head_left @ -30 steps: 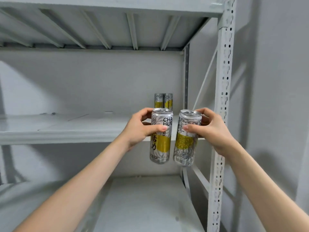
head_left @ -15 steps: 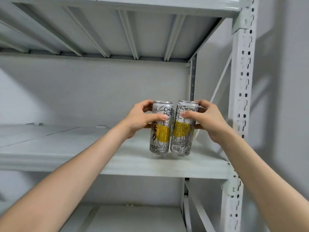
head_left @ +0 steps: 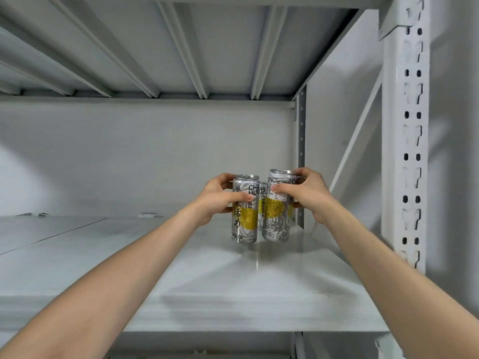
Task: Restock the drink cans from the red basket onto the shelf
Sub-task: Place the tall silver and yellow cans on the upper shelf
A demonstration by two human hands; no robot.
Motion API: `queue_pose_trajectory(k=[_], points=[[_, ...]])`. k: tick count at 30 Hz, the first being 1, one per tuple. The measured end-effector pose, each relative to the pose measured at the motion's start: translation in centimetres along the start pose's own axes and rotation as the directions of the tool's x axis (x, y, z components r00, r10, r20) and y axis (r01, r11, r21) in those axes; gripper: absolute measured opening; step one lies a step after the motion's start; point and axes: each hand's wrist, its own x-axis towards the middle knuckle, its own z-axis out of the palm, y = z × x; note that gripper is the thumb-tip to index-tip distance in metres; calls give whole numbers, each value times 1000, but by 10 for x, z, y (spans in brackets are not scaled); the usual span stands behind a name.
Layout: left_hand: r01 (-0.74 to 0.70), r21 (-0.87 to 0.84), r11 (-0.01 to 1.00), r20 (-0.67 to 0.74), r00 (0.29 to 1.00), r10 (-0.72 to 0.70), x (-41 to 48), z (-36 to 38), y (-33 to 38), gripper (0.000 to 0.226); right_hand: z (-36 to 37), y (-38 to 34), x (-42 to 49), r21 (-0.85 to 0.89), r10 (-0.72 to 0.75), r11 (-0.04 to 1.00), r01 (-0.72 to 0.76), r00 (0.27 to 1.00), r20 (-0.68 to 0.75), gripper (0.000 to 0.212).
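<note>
**Two cans held over the shelf**

While both arms reach in, the left hand (head_left: 216, 196) grasps one can (head_left: 245, 209) and the right hand (head_left: 307, 194) grasps another can (head_left: 276, 206), side by side above the shelf (head_left: 181, 268) near its right rear corner. Behind them, a third can (head_left: 262, 200) shows partly in the gap.

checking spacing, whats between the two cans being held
In the head view, a sliver of another can, standing farther back on the shelf, shows in the gap between the left-hand can and the right-hand can.
</note>
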Motion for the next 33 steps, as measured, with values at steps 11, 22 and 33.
queue_pose_trajectory(k=[11, 22, 33], points=[[94, 6, 996, -19, 995, -94, 28, 4, -30, 59, 20, 47, 30, 3, 69, 998, -69, 998, -4, 53], [121, 79, 990, 30, 992, -124, 29, 3, -39, 69, 24, 56, 27, -53, 100, 994, -96, 993, 68, 70], [150, 373, 916, 20, 985, -169, 15, 0, -59, 70, 20, 59, 22, 10, 330, 942, -336, 930, 163, 85]])
